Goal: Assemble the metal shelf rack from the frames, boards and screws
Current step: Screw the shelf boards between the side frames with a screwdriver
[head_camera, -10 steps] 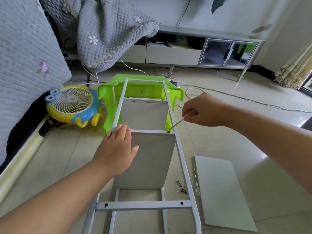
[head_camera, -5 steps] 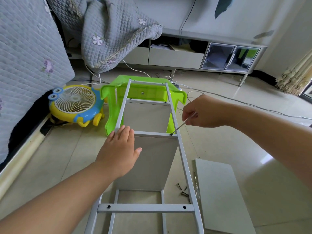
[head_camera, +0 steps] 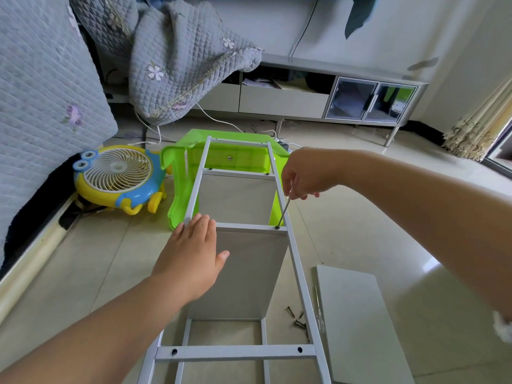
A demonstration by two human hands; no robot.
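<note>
Currently a screw-driving step: right hand [head_camera: 303, 174] pinches the top of a thin screwdriver [head_camera: 283, 212], its tip seated on a screw [head_camera: 277, 227] at the right end of the middle crossbar [head_camera: 243, 227]. Left hand [head_camera: 191, 253] lies flat, fingers straight and together, pressing on the crossbar's left end and the board beneath it. Upper frame [head_camera: 297, 261] lies level, its far end over a green plastic stool [head_camera: 177, 195]. Two boards stand on edge under it: one board [head_camera: 243, 275] below the middle crossbar, a farther board [head_camera: 235, 199] below the next bar. Near crossbar [head_camera: 235, 351] shows two open holes, no board under it.

Judgement: rack roughly half fastened. Next move calls for turning the driver with downward pressure while the flat hand keeps the board square under the bar; whether the screw is fully home cannot be told.

Around: spare board [head_camera: 357, 322] flat on the floor to the right, a second slim tool [head_camera: 318, 311] lying along its left edge, loose screws [head_camera: 296, 318] just beside the frame rail. Cartoon fan [head_camera: 116, 176] left of the stool, quilted bedding [head_camera: 41, 92] beyond, low cabinet [head_camera: 332, 98] at the wall, white cables [head_camera: 216, 120] across the floor.

In the way: little. Loose screws sit close to the rail and could scatter if the frame shifts.
</note>
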